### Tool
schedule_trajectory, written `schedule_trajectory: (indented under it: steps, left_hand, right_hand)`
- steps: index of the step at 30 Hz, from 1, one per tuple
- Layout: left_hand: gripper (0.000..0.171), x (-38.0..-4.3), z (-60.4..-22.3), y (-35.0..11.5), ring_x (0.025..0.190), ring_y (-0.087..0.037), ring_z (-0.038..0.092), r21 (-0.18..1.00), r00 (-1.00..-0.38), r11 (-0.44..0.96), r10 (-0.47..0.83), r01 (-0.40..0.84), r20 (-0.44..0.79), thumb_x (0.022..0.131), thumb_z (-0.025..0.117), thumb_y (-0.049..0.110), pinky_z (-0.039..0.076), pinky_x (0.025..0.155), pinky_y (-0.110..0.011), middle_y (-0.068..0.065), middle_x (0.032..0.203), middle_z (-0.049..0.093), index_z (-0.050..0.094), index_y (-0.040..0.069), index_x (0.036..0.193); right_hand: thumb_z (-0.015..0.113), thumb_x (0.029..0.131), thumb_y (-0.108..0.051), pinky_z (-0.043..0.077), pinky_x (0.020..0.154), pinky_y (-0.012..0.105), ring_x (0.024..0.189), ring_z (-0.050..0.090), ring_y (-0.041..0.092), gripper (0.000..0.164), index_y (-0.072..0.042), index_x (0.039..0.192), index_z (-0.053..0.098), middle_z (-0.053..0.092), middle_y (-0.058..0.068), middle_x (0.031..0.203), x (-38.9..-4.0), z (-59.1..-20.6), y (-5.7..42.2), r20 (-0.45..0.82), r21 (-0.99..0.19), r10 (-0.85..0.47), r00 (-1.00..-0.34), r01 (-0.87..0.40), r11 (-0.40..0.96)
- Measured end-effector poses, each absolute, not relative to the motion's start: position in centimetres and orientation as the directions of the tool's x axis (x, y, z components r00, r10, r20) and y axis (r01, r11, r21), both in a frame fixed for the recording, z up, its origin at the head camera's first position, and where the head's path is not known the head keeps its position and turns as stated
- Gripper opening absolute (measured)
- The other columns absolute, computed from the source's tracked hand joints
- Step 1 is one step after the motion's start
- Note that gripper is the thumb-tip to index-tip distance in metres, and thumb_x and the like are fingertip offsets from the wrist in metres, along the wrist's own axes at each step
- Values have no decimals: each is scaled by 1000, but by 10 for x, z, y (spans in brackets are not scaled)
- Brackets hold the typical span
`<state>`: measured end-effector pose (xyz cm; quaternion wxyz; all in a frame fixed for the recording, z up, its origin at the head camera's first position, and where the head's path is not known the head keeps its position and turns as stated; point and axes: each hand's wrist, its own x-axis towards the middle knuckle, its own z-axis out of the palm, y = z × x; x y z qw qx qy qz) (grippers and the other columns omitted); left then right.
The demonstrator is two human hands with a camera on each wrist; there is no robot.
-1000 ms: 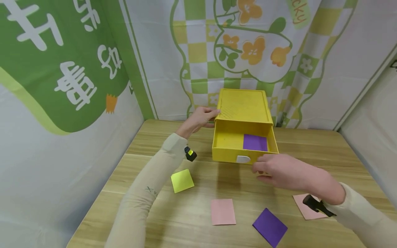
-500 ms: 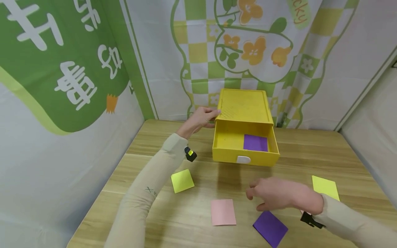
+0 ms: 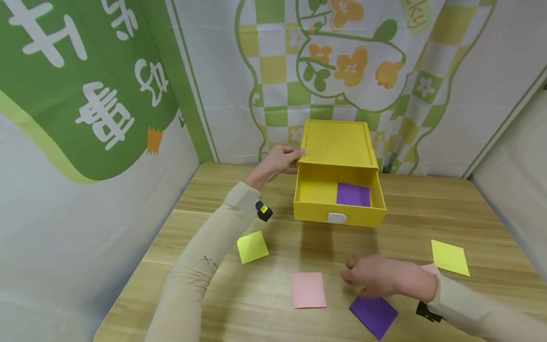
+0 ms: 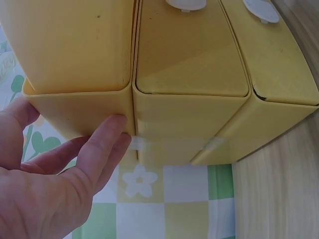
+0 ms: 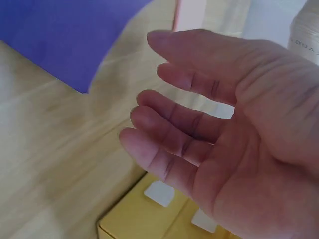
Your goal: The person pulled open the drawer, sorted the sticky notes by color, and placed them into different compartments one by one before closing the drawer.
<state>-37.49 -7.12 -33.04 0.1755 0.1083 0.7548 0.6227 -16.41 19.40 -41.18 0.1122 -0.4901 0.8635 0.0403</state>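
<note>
A yellow drawer box stands at the back of the table, its top drawer pulled out with a purple sticky note lying inside. My left hand rests on the box's upper left edge; in the left wrist view its fingers lie nearly straight against the side wall. Over the table, my right hand hovers by a second purple sticky note, its fingers loosely bent. Seen in the right wrist view, that hand holds nothing, and the note is apart from its fingertips.
On the table lie a yellow note at the left, a pink note in the middle and another yellow note at the right. A further pink note is mostly hidden by my right wrist. Two lower drawers are closed.
My right hand has left the front of the drawer and come back towards me, to beside the purple note on the table. The left hand stays on the box; the drawer remains out.
</note>
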Motion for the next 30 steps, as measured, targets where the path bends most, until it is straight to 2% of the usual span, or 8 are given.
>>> schedule_trajectory:
  steps: [5,12,22,30]
  left_hand:
    - [51,-374,-330,-70,135,-24,47,978,-915,201,380,-63,-137,99,58,35,58,95,-36,-8,151,44,54,3,139]
    - [50,-375,-330,-70,134,-24,48,980,-916,182,375,-77,-141,99,59,35,57,96,-37,-7,150,45,55,4,138]
    - [48,-376,-331,-70,134,-26,48,982,-917,173,374,-75,-136,99,59,33,58,95,-36,-9,149,46,56,4,137]
    - [51,-377,-331,-70,134,-26,48,981,-916,177,377,-77,-140,99,59,34,58,95,-36,-8,150,45,54,4,139]
  right_hand:
    - [83,67,-20,41,61,17,80,42,7,37,-22,91,55,47,-9,85,-159,-420,197,-246,-27,-837,-489,-860,510]
    - [84,67,-20,45,65,18,85,42,8,43,-21,99,56,46,-7,91,-155,-434,199,-266,-57,-821,-506,-842,537]
    - [86,69,-23,41,65,14,80,42,2,31,-23,90,63,50,-14,84,-152,-437,200,-245,-61,-835,-493,-851,521]
    - [86,67,-20,37,60,14,76,40,2,34,-23,84,57,47,-16,78,-152,-440,202,-182,-77,-852,-491,-857,510]
